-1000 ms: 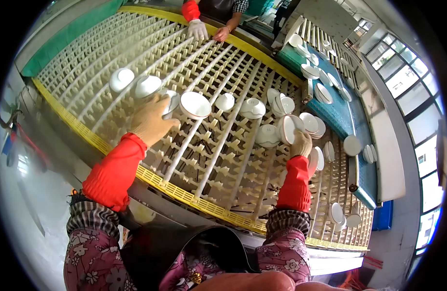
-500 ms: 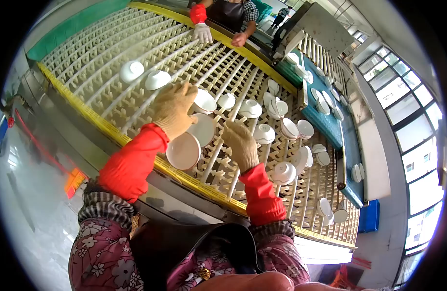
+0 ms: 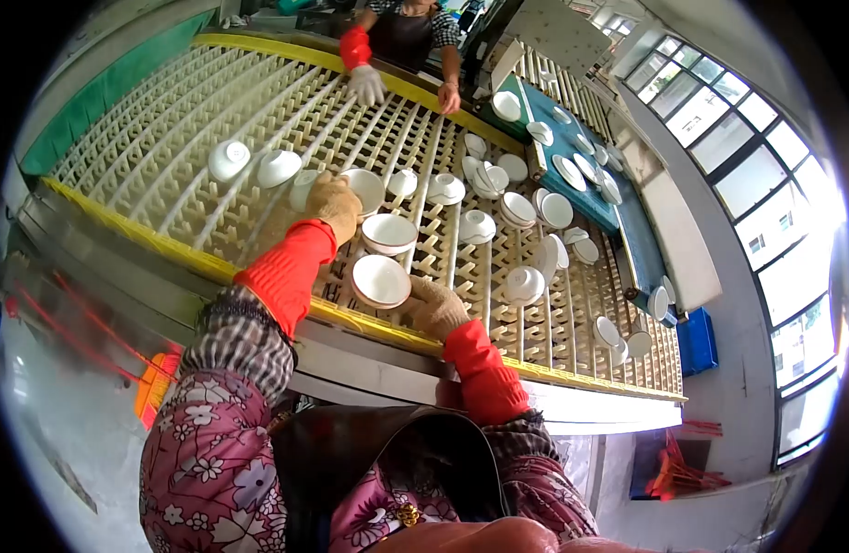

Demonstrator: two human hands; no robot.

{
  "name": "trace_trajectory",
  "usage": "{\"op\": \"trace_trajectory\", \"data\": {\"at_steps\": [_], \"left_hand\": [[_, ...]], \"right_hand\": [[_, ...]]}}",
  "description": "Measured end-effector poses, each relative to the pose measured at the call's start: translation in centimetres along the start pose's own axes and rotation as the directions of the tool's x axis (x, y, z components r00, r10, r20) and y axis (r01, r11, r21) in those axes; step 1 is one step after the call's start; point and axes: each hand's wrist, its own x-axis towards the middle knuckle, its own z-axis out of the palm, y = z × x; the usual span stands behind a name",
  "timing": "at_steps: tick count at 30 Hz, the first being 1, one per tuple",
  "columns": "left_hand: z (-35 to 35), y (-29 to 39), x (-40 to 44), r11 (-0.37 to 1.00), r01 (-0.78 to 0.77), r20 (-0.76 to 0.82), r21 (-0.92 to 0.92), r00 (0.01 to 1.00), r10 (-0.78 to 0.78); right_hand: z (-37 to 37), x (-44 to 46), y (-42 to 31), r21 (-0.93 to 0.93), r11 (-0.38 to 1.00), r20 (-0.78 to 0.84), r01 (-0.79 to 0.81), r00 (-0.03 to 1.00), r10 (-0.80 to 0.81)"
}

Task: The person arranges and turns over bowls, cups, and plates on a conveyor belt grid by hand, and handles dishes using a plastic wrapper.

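My left hand [image 3: 335, 205], in a tan knit glove, has its fingers curled at the edge of a white bowl [image 3: 303, 191] that is partly hidden behind it. A wide white bowl [image 3: 364, 187] stands just right of those fingers. My right hand [image 3: 438, 311], gloved alike, grips the right rim of the nearest white bowl [image 3: 380, 279], mouth up by the rack's front edge; its thumb and fingertips are partly hidden. Directly behind that bowl sits another brown-rimmed white bowl [image 3: 389, 232], also facing up.
The slatted conveyor [image 3: 148, 157] has yellow edges and carries several white bowls, some tilted or overturned. A co-worker's gloved hand [image 3: 367, 85] and other hand [image 3: 449, 97] are at the far edge. A teal belt [image 3: 558, 152] with dishes is at right, a blue bin [image 3: 697, 341] beyond.
My right hand has moved down and toward me, onto the nearest bowl. The two front bowls were tipped and now face up. The view has shifted.
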Motion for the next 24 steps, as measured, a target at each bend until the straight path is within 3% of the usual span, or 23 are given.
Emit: {"op": "trace_trajectory", "data": {"at_steps": [1, 2, 3, 4, 5, 6, 7, 8, 9, 10, 11, 13, 14, 15, 16, 17, 18, 20, 21, 23, 24], "left_hand": [[4.3, 0.3, 2.0, 0.997, -0.031, 0.020, 0.074, 0.999, 0.030], [4.3, -0.5, 0.7, 0.998, -0.058, -0.010, -0.022, 0.998, 0.058], [4.5, -1.2, -0.5, 0.989, -0.091, -0.040, -0.116, 0.995, 0.087], [0.1, -1.9, -3.2, 0.923, -0.116, -0.134, -0.368, 0.988, 0.070], [-3.0, -2.9, -4.9, 0.790, -0.062, -0.085, -0.610, 0.996, 0.012], [-4.7, -4.1, -6.2, 0.704, -0.013, -0.024, -0.710, 1.000, -0.007], [-3.1, -4.8, -6.4, 0.567, -0.048, -0.095, -0.823, 0.994, -0.053], [-4.6, -6.4, -7.3, 0.477, 0.120, 0.122, -0.871, 0.992, -0.026], [-3.6, -8.9, -8.1, 0.711, -0.153, -0.150, -0.687, 0.986, 0.068], [-2.7, -11.3, -8.9, 0.843, -0.385, -0.363, -0.375, 0.898, 0.248], [-6.4, -13.3, -11.4, 0.856, -0.330, -0.326, -0.399, 0.923, 0.204], [-6.3, -17.7, -11.8, 0.819, -0.029, -0.070, -0.573, 0.997, -0.014], [-8.3, -20.5, -14.0, 0.846, -0.148, -0.194, -0.512, 0.980, 0.054], [-7.5, -22.4, -15.1, 0.918, -0.032, -0.263, -0.396, 0.961, -0.080], [-3.7, -25.6, -14.9, 0.903, 0.017, -0.315, -0.430, 0.934, -0.168], [-3.7, -27.1, -15.4, 0.673, 0.291, 0.002, -0.680, 0.919, -0.395], [-3.8, -28.5, -15.9, 0.341, 0.565, 0.319, -0.751, 0.763, -0.562], [-0.6, -27.9, -16.6, 0.621, 0.639, 0.048, -0.454, 0.713, -0.700], [-0.4, -27.7, -15.9, 0.706, 0.598, 0.040, -0.381, 0.773, -0.633], [-5.4, -23.4, -15.9, 0.846, 0.483, 0.076, -0.225, 0.874, -0.479], [-4.2, -21.3, -15.1, 0.913, 0.404, -0.133, -0.052, 0.904, -0.407]], "right_hand": [[0.5, 0.3, 1.1, -0.009, 0.999, -0.062, 0.051, 0.997, -0.052], [0.2, 0.3, 0.9, 0.004, 0.998, -0.035, -0.068, 0.997, 0.068], [0.4, 0.0, 0.7, 0.303, 0.949, -0.007, -0.087, 0.996, 0.094], [0.4, 0.2, 1.0, 0.339, 0.939, -0.014, -0.050, 0.998, 0.058], [0.4, 0.3, 1.3, 0.375, 0.927, -0.021, -0.012, 1.000, 0.022], [0.5, 0.3, 1.5, 0.161, 0.982, -0.068, 0.096, 0.994, -0.086], [0.3, 0.4, 1.7, 0.129, 0.988, -0.076, 0.089, 0.994, -0.080], [0.1, 0.9, 2.5, 0.093, 0.992, -0.093, 0.089, 0.992, -0.081], [0.2, 0.8, 1.5, 0.080, 0.996, -0.090, 0.024, 0.996, -0.016], [0.1, 0.2, -0.2, 0.069, 0.997, -0.096, -0.046, 0.994, 0.053], [0.0, 0.2, -0.7, 0.057, 0.994, -0.085, -0.092, 0.992, 0.097], [-0.1, 0.1, -1.5, 0.029, 0.983, -0.064, -0.184, 0.981, 0.185], [-0.1, 0.3, -1.3, 0.015, 0.982, -0.074, -0.186, 0.980, 0.187], [-0.1, 0.5, -1.1, 0.008, 0.986, -0.081, -0.165, 0.983, 0.165], [0.0, 0.3, -1.4, 0.001, 0.988, -0.087, -0.154, 0.984, 0.154], [-0.1, -0.1, -1.5, -0.007, 0.989, -0.095, -0.145, 0.985, 0.143], [-0.1, -0.2, -1.7, -0.054, 0.989, -0.094, -0.139, 0.987, 0.133], [-0.4, 0.0, -2.1, -0.152, 0.982, -0.094, -0.116, 0.990, 0.102], [-0.6, 0.8, 1.2, -0.250, 0.963, -0.088, 0.105, 0.987, -0.131], [-0.7, 0.9, 1.0, -0.154, 0.988, -0.048, -0.025, 0.999, 0.018], [-0.7, 0.8, 0.5, -0.107, 0.990, -0.026, -0.095, 0.995, 0.093]]}}
